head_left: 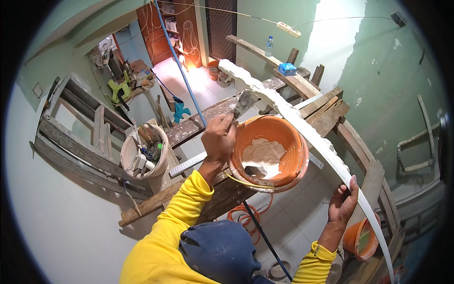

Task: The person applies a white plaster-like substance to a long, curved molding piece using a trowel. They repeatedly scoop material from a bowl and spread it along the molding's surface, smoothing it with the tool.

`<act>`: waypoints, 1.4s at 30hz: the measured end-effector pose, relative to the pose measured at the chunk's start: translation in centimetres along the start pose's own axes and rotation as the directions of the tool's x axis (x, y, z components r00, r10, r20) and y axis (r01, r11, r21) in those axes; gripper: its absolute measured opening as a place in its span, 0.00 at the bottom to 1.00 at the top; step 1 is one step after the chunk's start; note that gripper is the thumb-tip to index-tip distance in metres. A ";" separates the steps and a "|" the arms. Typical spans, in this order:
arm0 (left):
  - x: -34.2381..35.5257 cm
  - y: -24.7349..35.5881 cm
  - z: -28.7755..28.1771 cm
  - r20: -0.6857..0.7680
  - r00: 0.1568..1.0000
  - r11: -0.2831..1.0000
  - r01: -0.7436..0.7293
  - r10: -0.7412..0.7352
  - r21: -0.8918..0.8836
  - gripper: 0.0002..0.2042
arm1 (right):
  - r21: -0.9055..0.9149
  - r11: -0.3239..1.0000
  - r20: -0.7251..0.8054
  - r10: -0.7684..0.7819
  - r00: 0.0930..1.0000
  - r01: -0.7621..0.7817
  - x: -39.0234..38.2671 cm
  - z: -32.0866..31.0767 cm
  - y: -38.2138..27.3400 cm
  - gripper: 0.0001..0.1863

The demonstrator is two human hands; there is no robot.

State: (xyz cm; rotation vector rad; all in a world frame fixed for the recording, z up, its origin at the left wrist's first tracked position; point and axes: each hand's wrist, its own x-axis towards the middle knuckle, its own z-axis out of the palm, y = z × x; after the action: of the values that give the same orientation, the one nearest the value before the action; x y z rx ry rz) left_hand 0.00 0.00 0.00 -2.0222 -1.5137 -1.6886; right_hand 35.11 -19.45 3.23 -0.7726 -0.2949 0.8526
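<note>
My left hand [219, 138] is closed on a putty knife [245, 102], its grey blade just above a long white strip [319, 142] bearing lumpy white compound along its far part. My right hand [344, 201] grips the strip's nearer part, which bends down toward the lower right. Below my left hand, an orange bucket [288, 165] holds pale powder or paste and a dark object partly sunk in it. It stands on wooden boards [217, 201].
A white bucket of tools [145, 156] is at left beside a leaning ladder [85, 146]. A blue pipe [181, 71] crosses upward. A water bottle [269, 46] and blue box [287, 69] sit on planks at back. Another orange bucket [354, 234] and an orange hose [239, 217] lie low.
</note>
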 end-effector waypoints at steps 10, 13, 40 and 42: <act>0.7 3.1 -0.3 -0.075 0.970 0.973 -0.231 0.229 -0.019 0.21 | 0.006 1.000 -0.026 -0.002 1.000 0.002 -0.4 0.4 0.1 0.15; 1.7 2.7 0.1 -0.073 0.981 0.983 -0.180 0.183 0.040 0.20 | 0.009 1.000 -0.026 0.001 1.000 0.000 -0.2 0.1 0.1 0.20; 6.4 -6.2 2.9 -0.119 0.990 0.997 0.065 -0.070 -0.046 0.14 | -0.002 1.000 0.007 0.004 1.000 -0.004 -0.3 0.5 0.2 0.13; 6.1 -6.6 2.9 -0.106 0.990 0.996 0.093 -0.094 -0.009 0.14 | -0.001 1.000 0.006 0.008 1.000 -0.008 -0.3 0.4 0.3 0.13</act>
State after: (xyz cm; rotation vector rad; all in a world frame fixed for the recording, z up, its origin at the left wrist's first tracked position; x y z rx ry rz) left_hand -3.49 8.76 0.49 -1.8576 -1.5938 -1.8036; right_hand 34.56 -19.35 3.34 -0.7729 -0.2981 0.8621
